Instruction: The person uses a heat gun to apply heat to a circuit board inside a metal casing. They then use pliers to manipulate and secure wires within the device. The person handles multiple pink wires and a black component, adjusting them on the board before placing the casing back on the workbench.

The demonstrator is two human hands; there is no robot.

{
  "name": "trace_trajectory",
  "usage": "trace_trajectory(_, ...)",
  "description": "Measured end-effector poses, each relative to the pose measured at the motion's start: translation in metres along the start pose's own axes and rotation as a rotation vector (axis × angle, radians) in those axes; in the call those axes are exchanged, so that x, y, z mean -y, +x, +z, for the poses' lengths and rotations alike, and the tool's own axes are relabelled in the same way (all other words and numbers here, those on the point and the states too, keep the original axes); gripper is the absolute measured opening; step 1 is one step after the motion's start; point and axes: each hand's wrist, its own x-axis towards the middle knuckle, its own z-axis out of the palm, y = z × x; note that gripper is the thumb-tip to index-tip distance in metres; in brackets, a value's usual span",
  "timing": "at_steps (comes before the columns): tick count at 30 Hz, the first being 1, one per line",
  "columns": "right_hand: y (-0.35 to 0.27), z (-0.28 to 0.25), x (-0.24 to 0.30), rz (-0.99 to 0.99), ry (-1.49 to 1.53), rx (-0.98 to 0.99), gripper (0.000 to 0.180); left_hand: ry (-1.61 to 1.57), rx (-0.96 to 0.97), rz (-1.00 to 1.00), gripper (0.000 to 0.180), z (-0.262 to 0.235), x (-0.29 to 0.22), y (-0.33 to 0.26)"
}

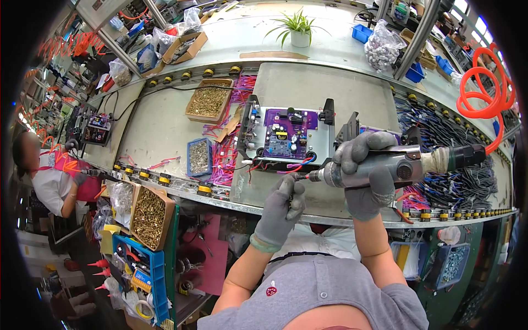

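Note:
My right hand [367, 198], in a grey glove, wraps around the metal body of a pneumatic screwdriver [406, 167], which lies level with its bit to the left. At the bit's tip, my gloved left hand [278, 215] has its fingers pinched together; what they hold, if anything, is too small to make out. Just beyond both hands sits a metal chassis [254, 132] with black side brackets and a purple circuit board [279, 137]. Red and blue wires [301, 163] hang from its near edge. A second unit [352, 127] is partly hidden behind the screwdriver and my right hand.
Left of the chassis are a carton of brass-coloured screws [209, 100], a blue bin of small screws [199, 156] and pink wires [224, 159]. Dark cables [467, 184] pile up at right, below a coiled orange air hose [477, 113]. A co-worker [52, 184] is at far left.

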Motion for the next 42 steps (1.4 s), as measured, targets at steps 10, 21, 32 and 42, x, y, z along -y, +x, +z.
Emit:
trace_trajectory(10,0.013,0.002,-0.010,-0.126,-0.041,0.170,0.038,-0.261,0.028,-0.082,0.031,0.006,0.004,0.013)
trace_trajectory(21,0.019,0.018,-0.013,0.013,0.021,0.134,0.055,0.090,-0.082,0.278,0.030,0.014,-0.005,0.004)
trace_trajectory(32,0.163,0.023,-0.089,0.079,-0.372,-0.012,0.019,-0.235,-0.285,0.221,0.034,-0.025,-0.038,-0.027)
trace_trajectory(42,0.178,-0.004,-0.131,0.149,-0.505,-0.078,0.018,-0.250,-0.260,0.106,0.022,-0.094,-0.003,-0.008)
